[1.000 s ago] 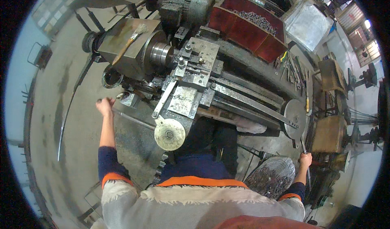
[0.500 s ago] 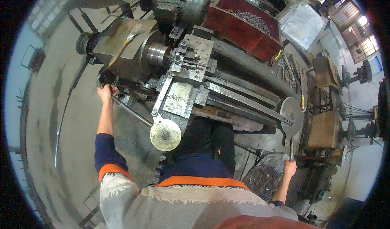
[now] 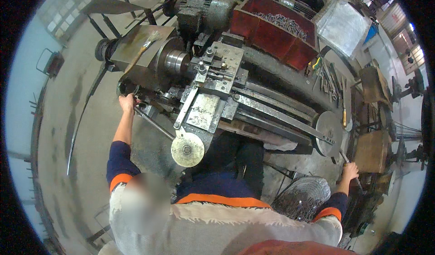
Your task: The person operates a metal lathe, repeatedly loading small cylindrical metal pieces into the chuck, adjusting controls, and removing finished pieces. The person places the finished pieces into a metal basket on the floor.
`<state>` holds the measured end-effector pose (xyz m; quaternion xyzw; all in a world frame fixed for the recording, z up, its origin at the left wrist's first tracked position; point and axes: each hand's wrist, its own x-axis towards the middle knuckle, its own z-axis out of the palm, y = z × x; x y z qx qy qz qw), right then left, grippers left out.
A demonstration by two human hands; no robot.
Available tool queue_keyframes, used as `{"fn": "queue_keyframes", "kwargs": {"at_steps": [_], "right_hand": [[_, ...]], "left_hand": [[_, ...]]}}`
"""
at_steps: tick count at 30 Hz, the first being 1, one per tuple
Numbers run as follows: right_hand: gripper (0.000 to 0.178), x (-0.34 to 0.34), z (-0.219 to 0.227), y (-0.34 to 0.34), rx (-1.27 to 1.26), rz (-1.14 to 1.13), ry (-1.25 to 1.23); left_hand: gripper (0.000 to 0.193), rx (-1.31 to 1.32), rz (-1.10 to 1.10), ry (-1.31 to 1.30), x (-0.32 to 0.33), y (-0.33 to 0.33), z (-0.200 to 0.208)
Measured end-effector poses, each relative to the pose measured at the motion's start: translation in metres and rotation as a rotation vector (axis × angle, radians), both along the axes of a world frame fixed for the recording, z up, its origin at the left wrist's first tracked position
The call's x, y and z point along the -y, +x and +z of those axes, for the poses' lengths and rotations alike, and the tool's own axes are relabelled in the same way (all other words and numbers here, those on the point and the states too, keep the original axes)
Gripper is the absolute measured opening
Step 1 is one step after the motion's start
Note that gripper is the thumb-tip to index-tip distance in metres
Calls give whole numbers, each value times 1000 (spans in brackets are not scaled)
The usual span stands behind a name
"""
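A small lathe lies across the view in front of me. At its right end my right hand (image 3: 350,170) is wrapped round a lever handle (image 3: 344,156) that sticks out below a round steel disc (image 3: 329,130). A long flat bar (image 3: 281,114) links this disc to the tool slide (image 3: 219,69). My left hand (image 3: 127,102) is closed at the front underside of the headstock (image 3: 140,51); what its fingers hold is hidden. Close to it, a steel rod (image 3: 155,126) runs towards a pale round plate (image 3: 187,149). The shiny spindle nose (image 3: 176,61) faces the slide.
A brush (image 3: 144,49) lies on the headstock cover. Behind the bed are an electric motor (image 3: 201,10) and a red bin (image 3: 272,37) of small metal parts. Hand tools (image 3: 328,80) lie at the right. A mesh basket (image 3: 308,191) of dark scraps stands by my right arm.
My right hand has swung the lever outward to the right, and the bar's end on the disc has shifted with it. My left hand stays by the headstock. The view has shifted slightly.
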<state>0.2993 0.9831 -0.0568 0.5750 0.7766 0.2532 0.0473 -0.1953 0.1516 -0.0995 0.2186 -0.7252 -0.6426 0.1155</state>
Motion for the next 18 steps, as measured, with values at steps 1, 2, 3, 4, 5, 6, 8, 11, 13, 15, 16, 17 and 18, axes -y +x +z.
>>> {"fn": "queue_keyframes", "kwargs": {"at_steps": [1, 2, 3, 4, 5, 6, 8, 11, 13, 15, 16, 17, 18], "right_hand": [[36, -7, -4, 0, -51, -53, -12], [40, -5, -3, -3, -54, -95, -24], [45, 1, -1, -4, -58, -139, -37], [48, 2, -12, 4, -73, -71, 35], [51, 9, -25, 12, -82, -6, 112], [55, 20, -28, 15, -90, 63, 183], [69, 64, -40, 12, -232, 218, 118], [80, 116, -61, 33, -307, 269, -25], [80, 143, -72, 47, -347, 271, -118], [74, 164, -68, 39, -403, 293, -213], [58, 163, -77, 38, -444, 373, -138], [55, 165, -76, 30, -496, 358, -224], [52, 173, -63, 15, -548, 344, -308]], "left_hand": [[24, -6, -18, -17, 2, -1, -5], [24, -16, -35, -31, -1, 0, -4], [25, -2, -77, 7, 0, 2, 1], [27, 11, -122, 44, 5, 5, 7], [29, 29, -169, 86, 4, 10, 8], [34, -13, -256, 155, 21, 12, 3], [39, -52, -28, 128, 80, 15, -41], [47, 172, -203, -362, 124, 9, -89], [52, 241, -406, -1000, 107, 6, -95], [50, 319, -561, -1178, 74, 7, -82], [49, 334, -568, -1229, 68, 5, -80], [49, 350, -566, -1278, 64, 3, -82], [48, 365, -562, -1325, 58, 2, -84]]}}
